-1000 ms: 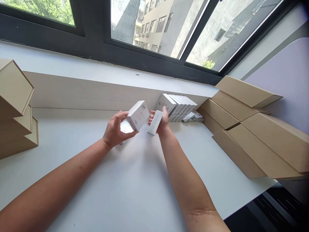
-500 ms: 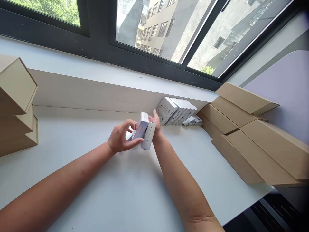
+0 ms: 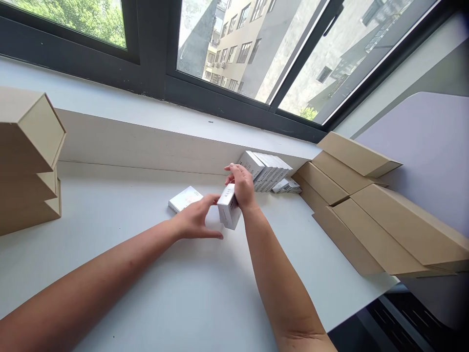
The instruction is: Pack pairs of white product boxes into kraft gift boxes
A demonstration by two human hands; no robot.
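Near the middle of the white table, white boxes [image 3: 229,208] stand pressed together between my hands. My right hand [image 3: 242,187] is at their right side, its palm and thumb side against them and its fingers bent above. My left hand [image 3: 198,217] is spread at their left, fingertips at the boxes' edge and thumb stretched out in front, holding nothing. Behind my left hand a flat white box [image 3: 185,199] lies on the table. Just past my right hand, a row of white boxes [image 3: 269,168] leans by the sill wall.
Small white boxes [image 3: 287,186] lie by the row. Large brown cartons [image 3: 366,215] are stacked at the right, and more tan cartons [image 3: 32,142] at the left edge. A window ledge [image 3: 154,110] runs behind the white table [image 3: 164,298].
The held boxes have come together and lower, now upright. My left hand has opened wider. My right hand has turned over them, and the flat box behind has come into view.
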